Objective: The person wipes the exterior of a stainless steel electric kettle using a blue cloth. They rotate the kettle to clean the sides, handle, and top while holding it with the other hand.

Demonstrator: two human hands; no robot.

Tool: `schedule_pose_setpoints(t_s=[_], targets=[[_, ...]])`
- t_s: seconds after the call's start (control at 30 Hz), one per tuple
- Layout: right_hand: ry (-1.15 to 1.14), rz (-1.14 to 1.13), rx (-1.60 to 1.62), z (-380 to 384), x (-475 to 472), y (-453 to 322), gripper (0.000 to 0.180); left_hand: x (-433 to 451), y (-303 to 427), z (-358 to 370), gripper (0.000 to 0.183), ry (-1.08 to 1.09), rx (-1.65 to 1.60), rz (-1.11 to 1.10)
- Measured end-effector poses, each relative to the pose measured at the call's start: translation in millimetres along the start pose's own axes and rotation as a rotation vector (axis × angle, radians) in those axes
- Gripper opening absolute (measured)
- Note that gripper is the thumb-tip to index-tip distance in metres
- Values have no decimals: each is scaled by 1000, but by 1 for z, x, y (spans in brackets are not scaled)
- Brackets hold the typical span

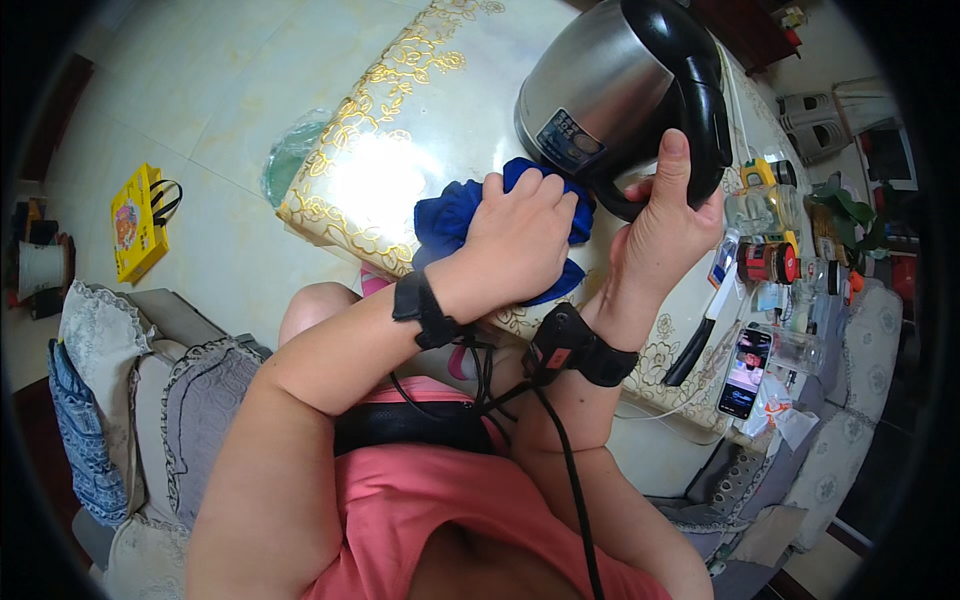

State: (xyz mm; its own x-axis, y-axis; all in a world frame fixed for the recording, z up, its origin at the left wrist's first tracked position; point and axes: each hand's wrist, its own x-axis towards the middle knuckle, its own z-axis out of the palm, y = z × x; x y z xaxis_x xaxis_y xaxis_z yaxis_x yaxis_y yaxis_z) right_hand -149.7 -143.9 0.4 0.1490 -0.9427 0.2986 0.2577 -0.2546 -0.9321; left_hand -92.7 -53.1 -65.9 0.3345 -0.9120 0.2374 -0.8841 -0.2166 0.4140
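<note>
A brushed-steel electric kettle (pixel 600 82) with a black lid and handle is tilted over the table (pixel 465 97) before me. My right hand (pixel 667 217) grips its black handle, thumb pointing up. Just left of it, my left hand (pixel 521 232) is closed over a bunched dark blue cloth (pixel 450 217), beside the kettle's base. Parts of the cloth stick out on both sides of that hand. The fingertips of my left hand are partly hidden in the cloth. Both wrists wear black straps, and a small device with cables sits by the right one.
Right of my hands are a black-handled knife (pixel 690 352), a smartphone (pixel 745 375), a red-lidded jar (pixel 766 262), a clear glass jar (pixel 795 349) and a white cable. A yellow bag (pixel 140 223) stands on the tiled floor at left. Cushioned sofas (pixel 832 450) flank the table.
</note>
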Motion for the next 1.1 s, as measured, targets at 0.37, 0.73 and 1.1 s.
schedule_pose_setpoints(t_s=[0.37,0.73,1.1], targets=[[24,5,20,3,-1,1,23,8,1,10,20,17,204,138],[18,10,32,3,0,1,23,-6,-11,4,24,-5,97,318],[14,21,26,4,-1,0,23,14,5,11,21,68,130,118]])
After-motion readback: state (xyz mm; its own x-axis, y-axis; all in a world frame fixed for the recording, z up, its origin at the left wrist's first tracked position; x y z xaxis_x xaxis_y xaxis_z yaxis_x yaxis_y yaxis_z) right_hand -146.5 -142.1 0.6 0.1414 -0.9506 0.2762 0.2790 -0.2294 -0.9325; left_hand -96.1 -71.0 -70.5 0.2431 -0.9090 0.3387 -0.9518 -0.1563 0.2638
